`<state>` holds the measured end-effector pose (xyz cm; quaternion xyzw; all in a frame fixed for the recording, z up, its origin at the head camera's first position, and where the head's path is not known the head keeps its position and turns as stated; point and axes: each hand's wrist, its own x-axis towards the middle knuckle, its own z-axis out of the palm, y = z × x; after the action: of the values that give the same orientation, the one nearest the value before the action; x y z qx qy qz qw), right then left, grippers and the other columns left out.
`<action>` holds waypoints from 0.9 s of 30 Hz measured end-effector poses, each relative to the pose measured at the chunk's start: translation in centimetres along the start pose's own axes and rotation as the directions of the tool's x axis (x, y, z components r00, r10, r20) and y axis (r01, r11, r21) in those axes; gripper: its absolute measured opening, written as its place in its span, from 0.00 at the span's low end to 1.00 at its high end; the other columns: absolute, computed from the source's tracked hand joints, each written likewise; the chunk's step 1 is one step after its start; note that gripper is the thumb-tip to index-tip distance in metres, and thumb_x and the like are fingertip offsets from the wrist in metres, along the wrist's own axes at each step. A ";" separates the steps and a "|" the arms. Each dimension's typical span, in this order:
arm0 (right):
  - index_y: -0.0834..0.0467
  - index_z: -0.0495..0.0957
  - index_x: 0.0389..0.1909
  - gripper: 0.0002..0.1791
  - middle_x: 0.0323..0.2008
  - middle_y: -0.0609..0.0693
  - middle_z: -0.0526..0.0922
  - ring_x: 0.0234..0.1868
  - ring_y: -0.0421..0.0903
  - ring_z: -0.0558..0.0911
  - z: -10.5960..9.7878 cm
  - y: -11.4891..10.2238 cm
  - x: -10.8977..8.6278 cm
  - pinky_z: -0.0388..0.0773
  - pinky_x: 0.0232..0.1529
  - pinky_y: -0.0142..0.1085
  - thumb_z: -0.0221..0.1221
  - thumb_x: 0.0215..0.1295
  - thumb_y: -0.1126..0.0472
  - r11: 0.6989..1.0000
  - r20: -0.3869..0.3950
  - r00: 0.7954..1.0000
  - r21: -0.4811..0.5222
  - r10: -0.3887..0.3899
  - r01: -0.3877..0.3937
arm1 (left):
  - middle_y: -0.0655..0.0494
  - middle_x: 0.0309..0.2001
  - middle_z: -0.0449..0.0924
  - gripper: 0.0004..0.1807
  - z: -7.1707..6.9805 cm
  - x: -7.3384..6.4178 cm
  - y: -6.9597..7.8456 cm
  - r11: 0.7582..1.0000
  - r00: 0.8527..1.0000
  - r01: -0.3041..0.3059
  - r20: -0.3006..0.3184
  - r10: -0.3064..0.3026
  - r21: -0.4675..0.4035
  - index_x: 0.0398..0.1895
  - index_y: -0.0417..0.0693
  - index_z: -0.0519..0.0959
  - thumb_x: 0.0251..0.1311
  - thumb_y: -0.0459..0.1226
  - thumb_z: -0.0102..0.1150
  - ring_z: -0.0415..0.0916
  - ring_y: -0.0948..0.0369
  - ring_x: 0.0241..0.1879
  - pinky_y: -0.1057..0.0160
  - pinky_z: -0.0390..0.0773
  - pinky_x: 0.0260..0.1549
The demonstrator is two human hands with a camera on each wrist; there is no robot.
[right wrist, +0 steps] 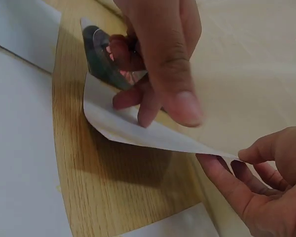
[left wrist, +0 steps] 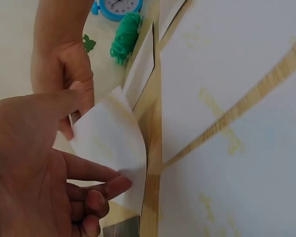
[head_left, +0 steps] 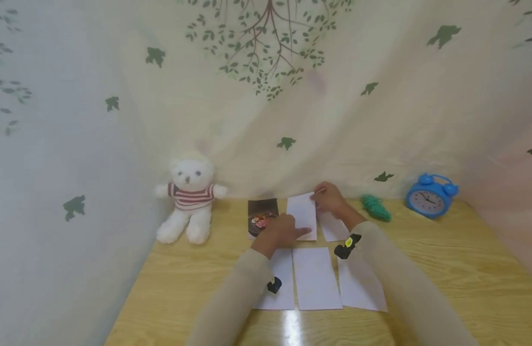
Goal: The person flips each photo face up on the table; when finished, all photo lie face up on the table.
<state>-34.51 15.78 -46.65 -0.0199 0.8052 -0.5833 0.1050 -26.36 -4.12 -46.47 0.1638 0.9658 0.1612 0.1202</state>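
In the head view, a white card (head_left: 300, 211) in the back row is partly raised from the table. My right hand (head_left: 331, 198) pinches its right edge between thumb and fingers, as the right wrist view shows at the card's edge (right wrist: 177, 140). Fingertips of my left hand (head_left: 283, 231) rest against the card's face near its lower left, thumb held away. To the left lies a card with a picture of food on a dark ground (head_left: 262, 209), partly covered by the left hand. Another white card (head_left: 334, 228) lies to the right, under the right wrist.
A front row of white cards (head_left: 318, 278) lies nearer me, partly beneath my sleeves. A white teddy bear (head_left: 190, 202) sits at the back left. Green cord (head_left: 375, 207) and a blue alarm clock (head_left: 429, 196) stand back right, before a leaf-patterned cloth (head_left: 248, 120).
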 end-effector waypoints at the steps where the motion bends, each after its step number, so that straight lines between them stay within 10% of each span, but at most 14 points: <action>1: 0.71 0.69 0.56 0.17 0.40 0.57 0.80 0.32 0.44 0.82 0.0 -0.3 -0.2 0.89 0.32 0.40 0.59 0.71 0.69 1.000 -0.010 1.000 0.029 0.006 -0.005 | 0.49 0.37 0.83 0.37 0.0 0.0 0.4 1.000 1.000 0.014 -0.002 -0.014 -0.022 0.38 0.41 0.83 0.73 0.68 0.49 0.80 0.54 0.34 0.54 0.82 0.41; 8: 0.67 0.69 0.54 0.14 0.43 0.54 0.83 0.37 0.45 0.88 0.5 -2.2 -1.0 0.91 0.41 0.44 0.59 0.75 0.65 0.970 0.012 1.000 0.243 -0.029 0.025 | 0.51 0.30 0.83 0.31 -0.8 -0.5 1.6 0.973 0.996 0.028 -0.078 -0.047 -0.227 0.29 0.44 0.82 0.77 0.59 0.47 0.77 0.57 0.26 0.59 0.77 0.28; 15: 0.68 0.75 0.64 0.23 0.64 0.68 0.80 0.63 0.64 0.82 0.8 -2.0 -1.9 0.78 0.68 0.59 0.54 0.81 0.54 0.994 0.091 0.991 -0.042 -0.099 0.103 | 0.57 0.22 0.74 0.23 -1.7 -0.4 0.3 0.758 0.990 -0.037 -0.128 -0.061 -0.651 0.27 0.40 0.81 0.79 0.42 0.43 0.65 0.65 0.17 0.67 0.67 0.16; 17: 0.65 0.77 0.65 0.23 0.67 0.66 0.79 0.67 0.65 0.79 1.1 -1.5 -2.0 0.76 0.70 0.58 0.53 0.82 0.52 0.973 0.130 0.986 -0.190 -0.108 0.132 | 0.59 0.20 0.70 0.23 -1.6 -0.3 -0.4 0.747 0.989 -0.040 -0.133 -0.065 -0.664 0.25 0.42 0.78 0.79 0.41 0.43 0.63 0.65 0.17 0.68 0.65 0.15; 21: 0.66 0.82 0.60 0.21 0.63 0.65 0.83 0.66 0.65 0.80 2.0 -0.6 -1.8 0.76 0.69 0.57 0.56 0.79 0.55 0.886 0.232 0.965 -0.412 -0.125 0.214 | 0.57 0.23 0.72 0.21 -0.8 -0.3 -1.6 0.825 0.991 0.002 -0.110 -0.077 -0.565 0.24 0.47 0.74 0.79 0.42 0.43 0.68 0.60 0.23 0.63 0.70 0.23; 24: 0.69 0.85 0.53 0.18 0.55 0.67 0.86 0.60 0.64 0.82 2.7 -0.2 -1.8 0.77 0.67 0.56 0.63 0.71 0.60 0.787 0.300 0.940 -0.535 -0.163 0.307 | 0.49 0.32 0.81 0.22 -0.2 -0.5 -2.3 0.926 0.988 0.019 -0.137 -0.076 -0.377 0.26 0.48 0.77 0.79 0.46 0.43 0.77 0.52 0.37 0.53 0.78 0.42; 27: 0.71 0.86 0.49 0.18 0.53 0.69 0.84 0.59 0.66 0.81 3.1 -0.1 -1.8 0.74 0.69 0.56 0.69 0.63 0.63 0.723 0.316 0.929 -0.593 -0.195 0.353 | 0.43 0.43 0.86 0.23 0.2 -0.7 -2.7 0.975 0.982 0.025 -0.178 -0.065 -0.223 0.29 0.47 0.82 0.79 0.49 0.45 0.78 0.46 0.53 0.44 0.73 0.61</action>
<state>-32.12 13.14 -47.25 -0.2418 0.9252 -0.2760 0.0966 -26.43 -6.72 -47.45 0.1119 0.9525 0.2785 0.0513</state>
